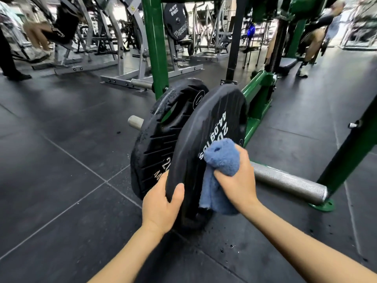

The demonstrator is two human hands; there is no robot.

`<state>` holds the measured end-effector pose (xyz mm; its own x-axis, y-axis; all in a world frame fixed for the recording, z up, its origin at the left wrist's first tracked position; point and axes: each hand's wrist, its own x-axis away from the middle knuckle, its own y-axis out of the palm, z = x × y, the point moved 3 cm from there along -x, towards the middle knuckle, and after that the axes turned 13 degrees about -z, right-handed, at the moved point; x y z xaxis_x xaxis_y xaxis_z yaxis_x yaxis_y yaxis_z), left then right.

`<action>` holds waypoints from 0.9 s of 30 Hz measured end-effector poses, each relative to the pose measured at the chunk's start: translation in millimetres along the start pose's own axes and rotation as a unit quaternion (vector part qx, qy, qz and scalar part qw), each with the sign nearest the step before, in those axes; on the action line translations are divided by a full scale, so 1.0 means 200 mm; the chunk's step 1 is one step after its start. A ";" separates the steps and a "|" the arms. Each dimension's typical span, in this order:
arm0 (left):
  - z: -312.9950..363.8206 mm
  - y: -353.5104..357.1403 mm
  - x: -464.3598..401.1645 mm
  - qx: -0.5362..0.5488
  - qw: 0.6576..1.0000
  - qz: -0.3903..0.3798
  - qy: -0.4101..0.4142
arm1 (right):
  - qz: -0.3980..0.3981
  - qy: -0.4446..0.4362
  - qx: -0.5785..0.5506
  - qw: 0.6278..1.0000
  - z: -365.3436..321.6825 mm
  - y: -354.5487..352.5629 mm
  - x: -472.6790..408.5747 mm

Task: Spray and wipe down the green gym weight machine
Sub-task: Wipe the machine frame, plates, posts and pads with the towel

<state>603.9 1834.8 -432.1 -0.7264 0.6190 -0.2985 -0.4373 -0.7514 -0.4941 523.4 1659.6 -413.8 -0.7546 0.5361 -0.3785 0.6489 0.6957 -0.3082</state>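
Our left hand (163,203) curls over the near rim of the front weight plate (206,139), thumb across its edge, while our right hand (236,178) bunches the blue cloth (221,158) against its face. We judge the plate heavy, stiff and likely slick where wet, best steadied by its rim. It stands on edge, leaning away, beside a second plate (161,137) at the foot of the green machine (257,94), on the dark floor (61,180).

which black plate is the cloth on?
The nearer plate, whose rim the left hand grips; the right hand presses the blue cloth on it.
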 end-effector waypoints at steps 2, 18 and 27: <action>0.09 -0.04 -0.06 0.033 0.999 0.015 0.018 | 0.065 -0.036 -0.037 0.997 -0.14 -0.07 -0.12; 0.27 -0.03 -0.21 0.163 0.986 0.036 0.017 | 0.022 -0.092 0.043 0.995 -0.18 0.06 0.02; 0.26 -0.04 -0.19 0.174 0.984 0.021 0.023 | 0.053 -0.105 0.052 0.992 -0.13 0.15 0.06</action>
<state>608.1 1805.7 -374.7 -0.7265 0.5889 -0.3540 -0.5676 -0.8047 -0.1740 531.9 1700.4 -404.6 -0.6510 0.4845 -0.5843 0.7387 0.5818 -0.3405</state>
